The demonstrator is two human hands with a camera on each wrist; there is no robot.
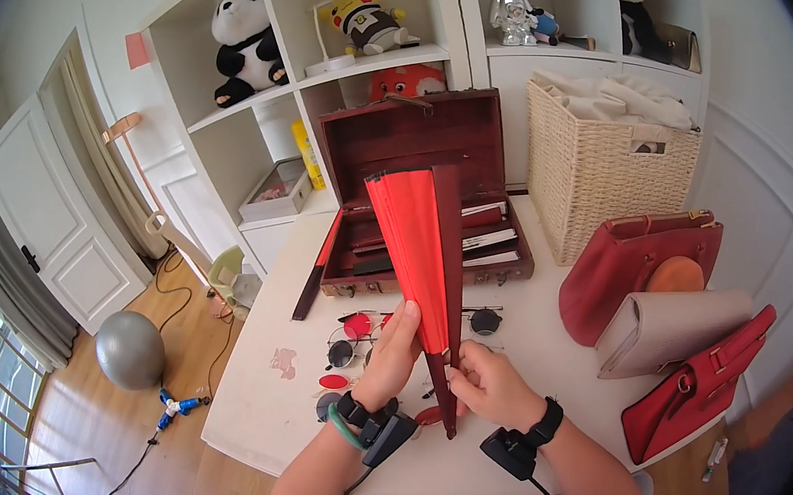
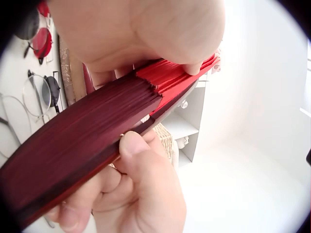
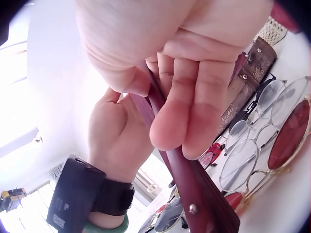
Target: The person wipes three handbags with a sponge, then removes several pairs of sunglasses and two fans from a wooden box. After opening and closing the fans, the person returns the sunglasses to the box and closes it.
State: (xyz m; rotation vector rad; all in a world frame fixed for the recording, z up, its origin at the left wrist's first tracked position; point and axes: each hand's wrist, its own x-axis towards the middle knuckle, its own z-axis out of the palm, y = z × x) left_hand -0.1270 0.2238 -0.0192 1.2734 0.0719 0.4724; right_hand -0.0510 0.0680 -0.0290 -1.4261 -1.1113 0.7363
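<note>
A red folding fan (image 1: 404, 249) with dark red-brown ribs stands slanted above the table, mostly folded. My left hand (image 1: 390, 358) grips it where the red leaf meets the ribs. Thumb and fingers of my right hand (image 1: 491, 386) pinch the outer guard stick (image 2: 141, 128), and a narrow gap shows between that stick and the other ribs. In the right wrist view, a rivet (image 3: 194, 208) shows near the fan's lower end. Below the hands lie several round glasses, among them a pair with red lenses (image 3: 291, 136).
Behind the fan, an open dark red case (image 1: 410, 140) holds more folded fans; another fan (image 1: 316, 272) leans at its left side. A wicker basket (image 1: 603, 174), a red handbag (image 1: 600, 282), a beige clutch (image 1: 674, 326) and a red clutch (image 1: 696, 388) stand at the right.
</note>
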